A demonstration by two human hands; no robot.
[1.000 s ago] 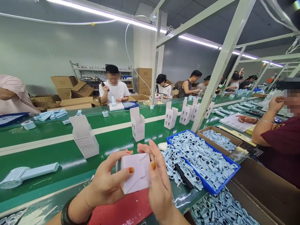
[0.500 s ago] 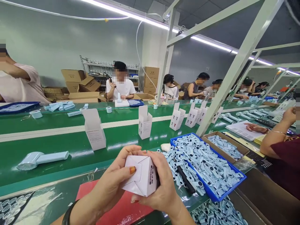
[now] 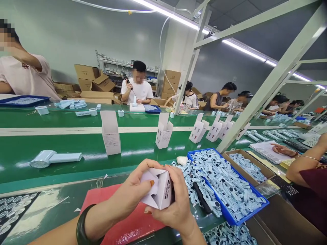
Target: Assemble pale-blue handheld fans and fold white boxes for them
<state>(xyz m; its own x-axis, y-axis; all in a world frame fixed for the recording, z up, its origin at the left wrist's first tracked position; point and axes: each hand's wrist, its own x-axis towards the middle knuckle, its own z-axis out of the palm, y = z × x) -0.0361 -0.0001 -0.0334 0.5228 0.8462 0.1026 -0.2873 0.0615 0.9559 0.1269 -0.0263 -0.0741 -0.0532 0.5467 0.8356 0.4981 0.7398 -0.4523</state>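
Note:
Both hands hold a small white carton (image 3: 161,195) above a red pad (image 3: 135,223), its flap end turned toward me. My left hand (image 3: 139,183) grips its left side, with the thumb pressing on the end flaps, which stand partly pushed in. My right hand (image 3: 178,200) wraps round the right side, fingers over the top edge and thumb underneath. Dark printing shows on the carton's right face. What is inside the carton cannot be seen.
Right of my hands sits a blue tray (image 3: 230,183) heaped with light-blue parts, with a black-handled tool (image 3: 201,197) beside it. Open white boxes (image 3: 111,136) stand along the green conveyor (image 3: 63,143), near a light-blue handheld device (image 3: 55,158). Several co-workers sit across; another's arm (image 3: 306,161) is at right.
The carton's end flaps, flat against the end before, now bend inward under my left thumb, leaving gaps. The view has shifted, and the boxes and device sit farther right.

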